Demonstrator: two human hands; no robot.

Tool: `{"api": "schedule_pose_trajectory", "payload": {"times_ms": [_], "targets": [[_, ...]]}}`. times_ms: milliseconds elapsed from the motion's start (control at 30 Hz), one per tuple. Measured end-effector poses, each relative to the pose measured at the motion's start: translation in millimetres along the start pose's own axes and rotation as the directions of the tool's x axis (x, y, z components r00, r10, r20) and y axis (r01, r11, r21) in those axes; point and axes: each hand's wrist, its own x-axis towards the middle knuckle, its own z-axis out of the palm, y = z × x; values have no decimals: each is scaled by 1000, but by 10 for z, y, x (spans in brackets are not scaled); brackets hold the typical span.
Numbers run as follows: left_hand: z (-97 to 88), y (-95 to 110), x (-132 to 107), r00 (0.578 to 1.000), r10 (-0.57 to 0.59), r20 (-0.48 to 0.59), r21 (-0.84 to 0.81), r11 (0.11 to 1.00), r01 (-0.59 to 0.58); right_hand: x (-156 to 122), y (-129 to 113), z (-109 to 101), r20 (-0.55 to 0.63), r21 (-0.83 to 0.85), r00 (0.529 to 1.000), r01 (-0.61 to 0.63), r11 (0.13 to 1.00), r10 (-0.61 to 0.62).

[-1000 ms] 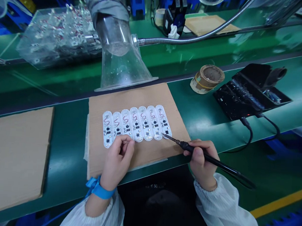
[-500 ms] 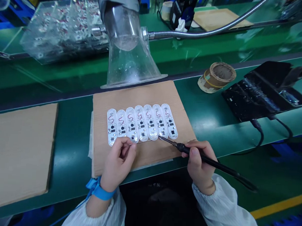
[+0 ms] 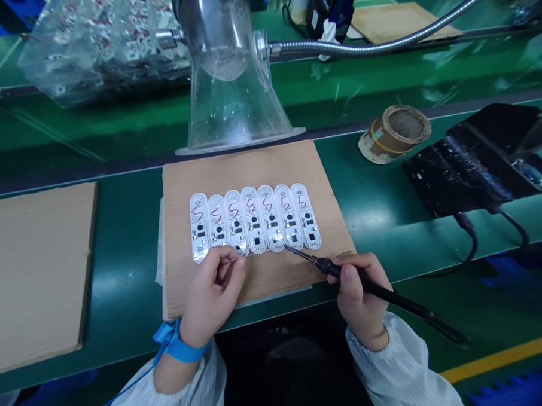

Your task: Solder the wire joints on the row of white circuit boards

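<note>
In the head view, my left hand [image 3: 218, 284] has thumb and forefinger pinched together on what looks like a wire [image 3: 251, 255], by the near ends of seven boards [image 3: 253, 217] lying in a row on the cardboard [image 3: 308, 163]. My right hand [image 3: 361, 297] is clamped round the iron [image 3: 397, 299], its tip by the fifth and sixth boards from the left, contact unclear; a slip there could scorch a neighbour, and a left-hand nudge could skew the row.

One camera sits on the person's head. It looks forward and down, close above the left hand [image 3: 214, 293] and right hand [image 3: 361, 294], across the green table [image 3: 125, 256].
</note>
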Motion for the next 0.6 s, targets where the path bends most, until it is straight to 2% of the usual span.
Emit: {"api": "schedule_pose_trajectory", "payload": {"times_ms": [233, 600], "targets": [[-2, 10, 2, 1000, -11, 22, 3, 1000, 11, -5, 9, -17, 39, 11, 999, -2, 1000, 2], [14, 12, 18, 1000, 6, 27, 1, 1000, -6, 20, 5, 10, 34, -19, 999, 1, 1000, -1]]}}
